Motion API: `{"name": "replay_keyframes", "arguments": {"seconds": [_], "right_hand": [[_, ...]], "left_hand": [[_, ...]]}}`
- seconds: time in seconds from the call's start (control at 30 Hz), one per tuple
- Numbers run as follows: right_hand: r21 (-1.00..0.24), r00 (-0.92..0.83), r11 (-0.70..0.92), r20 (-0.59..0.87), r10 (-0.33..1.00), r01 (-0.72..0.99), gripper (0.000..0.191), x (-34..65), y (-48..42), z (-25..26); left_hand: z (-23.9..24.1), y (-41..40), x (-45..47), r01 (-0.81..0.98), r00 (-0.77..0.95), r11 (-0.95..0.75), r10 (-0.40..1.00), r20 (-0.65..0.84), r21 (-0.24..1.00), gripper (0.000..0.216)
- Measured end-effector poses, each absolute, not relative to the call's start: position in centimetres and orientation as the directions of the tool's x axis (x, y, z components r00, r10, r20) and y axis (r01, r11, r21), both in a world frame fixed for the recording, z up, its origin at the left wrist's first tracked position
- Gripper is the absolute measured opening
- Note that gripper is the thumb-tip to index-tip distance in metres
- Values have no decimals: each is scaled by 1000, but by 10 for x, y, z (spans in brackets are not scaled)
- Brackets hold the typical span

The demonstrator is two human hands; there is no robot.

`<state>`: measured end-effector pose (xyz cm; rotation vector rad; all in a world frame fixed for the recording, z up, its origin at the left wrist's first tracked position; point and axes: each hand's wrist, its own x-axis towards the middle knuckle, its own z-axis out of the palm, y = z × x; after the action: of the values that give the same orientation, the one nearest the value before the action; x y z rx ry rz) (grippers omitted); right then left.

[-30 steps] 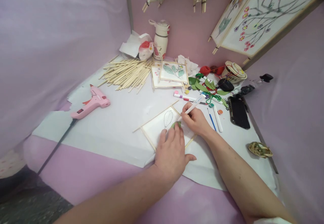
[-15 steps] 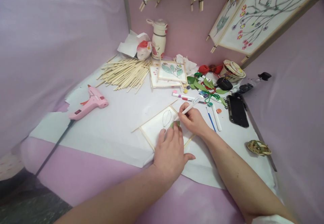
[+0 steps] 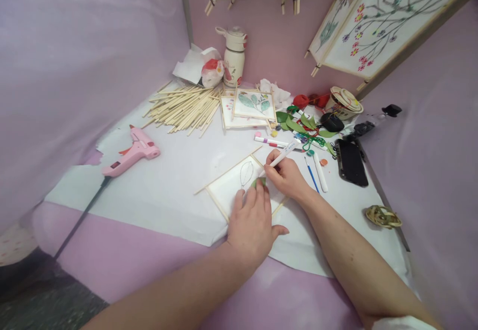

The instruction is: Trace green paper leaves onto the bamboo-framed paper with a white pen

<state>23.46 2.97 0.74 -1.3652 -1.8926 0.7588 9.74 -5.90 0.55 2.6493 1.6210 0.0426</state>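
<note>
A white paper panel (image 3: 223, 192) edged with thin wooden sticks lies flat in front of me. On it is a drawn leaf outline (image 3: 246, 173) with a short stem. My left hand (image 3: 251, 220) rests flat on the panel, fingers stretched out, the fingertips pressing on a green leaf (image 3: 258, 182) that they partly cover. My right hand (image 3: 286, 173) is closed round a white marker pen (image 3: 284, 153), its lower end beside the leaf. The pen's tip is too small to make out clearly.
A pink glue gun (image 3: 135, 150) lies at left, its cord running to the front edge. Behind are a heap of wooden sticks (image 3: 186, 108), finished panels (image 3: 254, 105) and a bottle (image 3: 234, 58). A phone (image 3: 351, 163), brush (image 3: 311, 174) and woven ball (image 3: 383, 216) lie right; painted lanterns (image 3: 388, 26) hang above.
My right hand and the marker pen have shifted very slightly to the right along the leaf. The left hand, leaf and panel stay in place.
</note>
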Motion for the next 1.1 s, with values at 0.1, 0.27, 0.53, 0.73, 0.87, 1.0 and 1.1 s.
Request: {"name": "replay_keyframes", "arguments": {"seconds": [0.1,0.27,0.53,0.73,0.87,1.0,1.1], "right_hand": [[-767,-199,272,190,961,581,7,236,30,8],[-771,-188,274,201,961,575,6,235,30,9],[-766,-161,260,205,966,588,9,236,29,9],[-833,-212,292,214,954,469,5,227,29,22],[-839,-322,293,151,935,458,11,223,37,25],[-818,-284,342,229,931,463,10,223,44,11],[-816,-274,358,254,928,454,10,223,45,2]], "left_hand": [[6,-59,97,892,451,-451,892,-5,43,80],[6,-59,97,889,456,-455,890,-10,44,81],[7,-59,97,891,450,-449,893,-1,64,81],[7,-59,97,893,442,-442,897,14,88,82],[9,-59,96,894,439,-438,898,6,94,85],[9,-58,95,893,440,-438,898,-4,103,85],[8,-58,95,892,442,-438,897,-10,112,83]]}}
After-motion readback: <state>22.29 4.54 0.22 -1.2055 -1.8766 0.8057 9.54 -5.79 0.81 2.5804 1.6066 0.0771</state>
